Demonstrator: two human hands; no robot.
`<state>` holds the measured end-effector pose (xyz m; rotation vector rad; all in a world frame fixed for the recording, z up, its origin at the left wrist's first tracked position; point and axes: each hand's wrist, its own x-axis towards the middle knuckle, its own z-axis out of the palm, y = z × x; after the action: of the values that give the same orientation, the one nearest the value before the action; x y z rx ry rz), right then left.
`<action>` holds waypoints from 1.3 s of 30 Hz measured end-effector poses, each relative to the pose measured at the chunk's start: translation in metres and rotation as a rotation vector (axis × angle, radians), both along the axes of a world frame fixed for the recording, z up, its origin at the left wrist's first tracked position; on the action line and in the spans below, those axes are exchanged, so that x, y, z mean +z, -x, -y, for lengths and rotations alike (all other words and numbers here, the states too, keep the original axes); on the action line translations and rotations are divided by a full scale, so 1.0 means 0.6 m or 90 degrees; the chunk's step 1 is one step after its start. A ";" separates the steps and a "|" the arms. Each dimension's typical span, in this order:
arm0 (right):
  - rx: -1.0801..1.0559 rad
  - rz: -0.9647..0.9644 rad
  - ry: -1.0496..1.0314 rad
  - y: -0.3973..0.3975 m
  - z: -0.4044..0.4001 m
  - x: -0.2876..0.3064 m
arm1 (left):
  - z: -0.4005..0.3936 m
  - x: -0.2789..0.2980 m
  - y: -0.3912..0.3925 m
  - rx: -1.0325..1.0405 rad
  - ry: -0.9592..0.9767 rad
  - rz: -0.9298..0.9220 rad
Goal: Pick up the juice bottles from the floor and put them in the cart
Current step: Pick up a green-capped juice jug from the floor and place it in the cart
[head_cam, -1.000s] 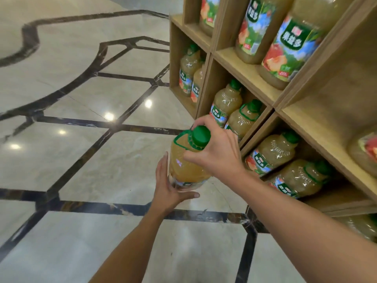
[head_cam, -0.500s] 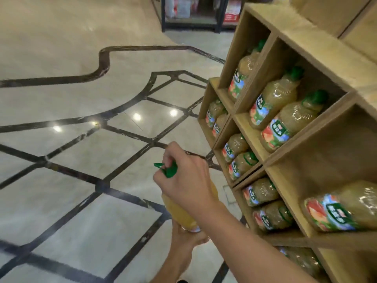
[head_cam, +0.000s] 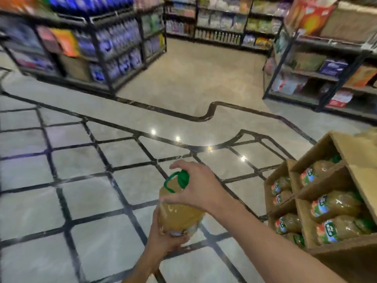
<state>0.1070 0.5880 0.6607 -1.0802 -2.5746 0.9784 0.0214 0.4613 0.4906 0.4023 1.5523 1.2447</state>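
Resting upright in mid-air above the tiled floor [head_cam: 91, 201]: one juice bottle [head_cam: 179, 217], green cap. Right hand [head_cam: 200, 188] fingers clamped round its neck; left hand [head_cam: 165, 240] cupped closed under its base. Wooden shelf [head_cam: 336, 254] of matching bottles, right.

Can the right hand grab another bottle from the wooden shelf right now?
Probably not: the right hand is busy gripping the juice bottle by its neck. The wooden shelf looks close, with nothing in between.

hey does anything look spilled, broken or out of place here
Nothing stands out. The juice bottle is capped and intact, held by the left hand underneath and the right hand at its neck. The floor looks dry.
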 end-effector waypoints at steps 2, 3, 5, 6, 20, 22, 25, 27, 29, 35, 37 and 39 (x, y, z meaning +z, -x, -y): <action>0.025 -0.010 -0.006 0.050 0.040 0.046 | 0.054 0.048 0.064 0.026 0.008 -0.031; 0.038 -0.028 -0.002 0.076 0.062 0.066 | 0.084 0.075 0.100 0.043 -0.001 -0.053; 0.067 -0.073 0.016 0.128 0.115 0.097 | 0.153 0.116 0.166 0.074 0.004 -0.093; 0.084 -0.089 0.021 0.155 0.145 0.110 | 0.192 0.133 0.193 0.086 0.005 -0.106; 0.341 -0.247 0.113 0.492 0.691 0.195 | 0.845 0.290 0.435 0.385 0.094 -0.341; 0.373 -0.264 0.137 0.534 0.772 0.201 | 0.934 0.304 0.457 0.422 0.137 -0.359; 0.433 -0.276 0.192 0.597 0.888 0.203 | 1.064 0.315 0.483 0.476 0.200 -0.395; 0.475 -0.284 0.208 0.637 0.968 0.203 | 1.148 0.320 0.492 0.516 0.245 -0.430; 0.515 -0.287 0.230 0.680 1.051 0.193 | 1.227 0.332 0.495 0.560 0.267 -0.433; 0.617 -0.283 0.309 0.800 1.279 0.142 | 1.471 0.304 0.541 0.679 0.360 -0.352; 0.645 -0.278 0.339 0.843 1.347 0.123 | 1.530 0.297 0.558 0.717 0.365 -0.343; 0.674 -0.257 0.364 0.885 1.411 0.104 | 1.582 0.288 0.574 0.735 0.385 -0.342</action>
<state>-0.4239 -0.2585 0.7228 0.5537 -2.4631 1.9466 -0.3232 -0.4879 0.6633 -0.7310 2.6797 1.4161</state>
